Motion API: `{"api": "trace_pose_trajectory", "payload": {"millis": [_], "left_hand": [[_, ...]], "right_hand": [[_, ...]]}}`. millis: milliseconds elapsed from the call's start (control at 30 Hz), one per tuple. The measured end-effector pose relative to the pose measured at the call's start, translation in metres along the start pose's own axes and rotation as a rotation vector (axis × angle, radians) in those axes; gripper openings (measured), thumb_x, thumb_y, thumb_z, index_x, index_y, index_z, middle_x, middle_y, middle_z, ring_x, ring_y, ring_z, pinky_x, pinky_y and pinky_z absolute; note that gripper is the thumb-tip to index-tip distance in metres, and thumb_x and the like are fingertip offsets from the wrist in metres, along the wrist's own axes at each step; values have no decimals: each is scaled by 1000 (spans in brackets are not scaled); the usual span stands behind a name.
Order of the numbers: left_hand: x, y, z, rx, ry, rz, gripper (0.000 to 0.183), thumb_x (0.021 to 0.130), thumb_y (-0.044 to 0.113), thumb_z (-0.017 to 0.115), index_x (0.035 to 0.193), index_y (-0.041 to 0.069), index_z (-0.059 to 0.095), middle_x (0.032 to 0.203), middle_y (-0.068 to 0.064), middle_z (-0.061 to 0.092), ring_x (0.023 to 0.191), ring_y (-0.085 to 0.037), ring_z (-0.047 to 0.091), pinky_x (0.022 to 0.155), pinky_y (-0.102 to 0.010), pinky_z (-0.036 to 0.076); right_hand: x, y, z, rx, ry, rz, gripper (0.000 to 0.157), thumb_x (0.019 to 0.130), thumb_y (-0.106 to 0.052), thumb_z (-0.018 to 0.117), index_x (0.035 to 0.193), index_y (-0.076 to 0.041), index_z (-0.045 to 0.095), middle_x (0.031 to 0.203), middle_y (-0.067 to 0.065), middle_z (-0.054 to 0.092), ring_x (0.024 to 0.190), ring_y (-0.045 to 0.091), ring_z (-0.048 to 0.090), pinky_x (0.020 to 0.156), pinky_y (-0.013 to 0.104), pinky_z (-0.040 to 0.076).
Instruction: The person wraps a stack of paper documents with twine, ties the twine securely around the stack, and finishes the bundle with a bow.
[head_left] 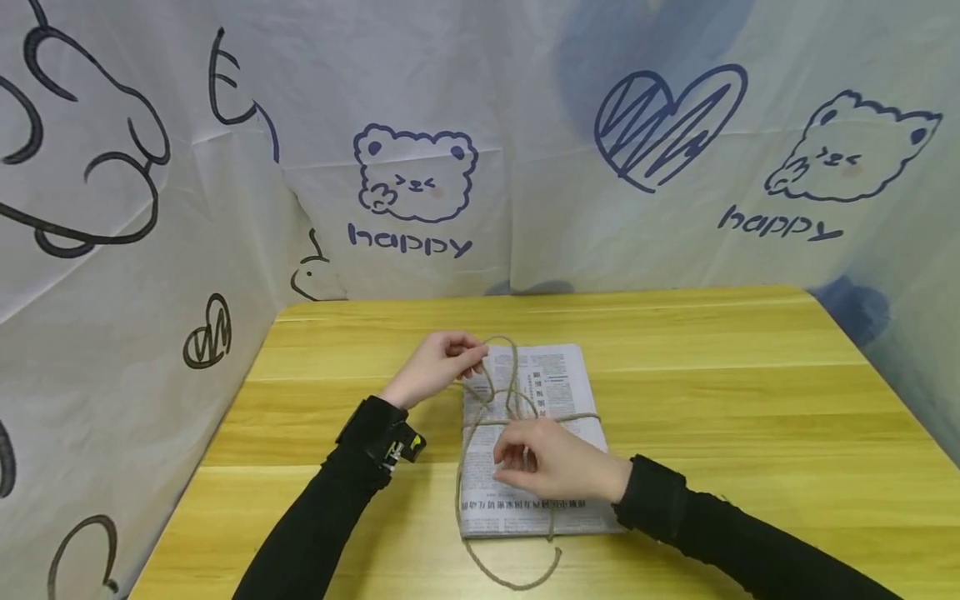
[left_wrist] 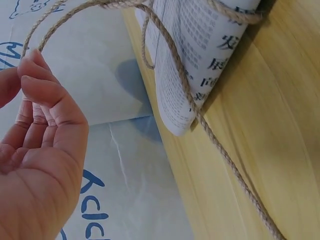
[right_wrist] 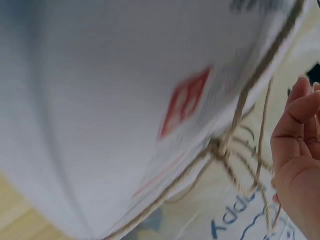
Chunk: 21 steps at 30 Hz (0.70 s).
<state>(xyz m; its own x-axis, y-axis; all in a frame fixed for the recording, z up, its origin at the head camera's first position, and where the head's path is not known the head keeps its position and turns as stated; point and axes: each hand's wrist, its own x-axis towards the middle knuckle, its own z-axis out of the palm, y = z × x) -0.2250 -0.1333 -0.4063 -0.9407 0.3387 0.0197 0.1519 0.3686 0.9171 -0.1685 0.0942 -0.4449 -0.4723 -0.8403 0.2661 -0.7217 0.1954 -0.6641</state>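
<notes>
A folded stack of newspapers [head_left: 581, 383] lies on the table with jute twine [head_left: 577, 416] crossing it both ways. Above the stack, near its far left corner, my left hand [head_left: 442, 364] pinches a raised loop of the twine between thumb and fingers; the left wrist view shows the twine [left_wrist: 172, 47] rising to those fingertips. My right hand [head_left: 551, 458] hovers over the near half of the stack, fingers loosely curled, with nothing seen between them. In the right wrist view a knot [right_wrist: 217, 148] with several loose strands sits on the bundle beside the right hand [right_wrist: 300, 155].
A long free tail of twine [head_left: 459, 483] runs down the stack's left side and curls past its near edge onto the wooden table [head_left: 750, 417]. White cloth [head_left: 540, 208] with drawn bears and hearts hangs behind and to the left.
</notes>
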Motion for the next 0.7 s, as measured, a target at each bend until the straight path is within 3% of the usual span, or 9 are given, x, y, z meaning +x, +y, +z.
{"api": "trace_pose_trajectory", "payload": {"millis": [167, 367, 567, 700], "left_hand": [[-1, -2, -3, -12, 7, -2, 23, 97, 23, 56, 104, 3, 65, 88, -18, 65, 84, -41, 58, 79, -54, 49], [-1, -3, -5, -14, 3, -12, 25, 97, 21, 55, 105, -1, 64, 89, -23, 65, 81, -39, 58, 68, -31, 50], [-9, 14, -5, -24, -6, -29, 21, 98, 14, 53, 104, -4, 63, 89, -25, 64, 73, -26, 58, 66, -26, 50], [-14, 24, -6, -22, 3, -20, 21, 98, 12, 53, 103, -5, 63, 87, -23, 64, 76, -34, 58, 66, -26, 50]], "right_hand": [[9, 1, 10, -68, -62, 16, 27, 93, -22, 61, 117, -10, 59, 80, -12, 54, 66, 0, 50, 60, 17, 44], [25, 5, 13, -178, -108, 74, 40, 95, -20, 57, 132, -6, 51, 74, -10, 50, 62, 3, 46, 63, 22, 42], [33, 8, 14, -202, -121, 109, 33, 97, -21, 54, 125, -4, 57, 75, -8, 49, 63, 7, 45, 63, 24, 41], [34, 8, 15, -171, -85, 101, 16, 96, -19, 56, 106, -9, 62, 73, -7, 50, 62, 6, 46, 58, 21, 40]]}}
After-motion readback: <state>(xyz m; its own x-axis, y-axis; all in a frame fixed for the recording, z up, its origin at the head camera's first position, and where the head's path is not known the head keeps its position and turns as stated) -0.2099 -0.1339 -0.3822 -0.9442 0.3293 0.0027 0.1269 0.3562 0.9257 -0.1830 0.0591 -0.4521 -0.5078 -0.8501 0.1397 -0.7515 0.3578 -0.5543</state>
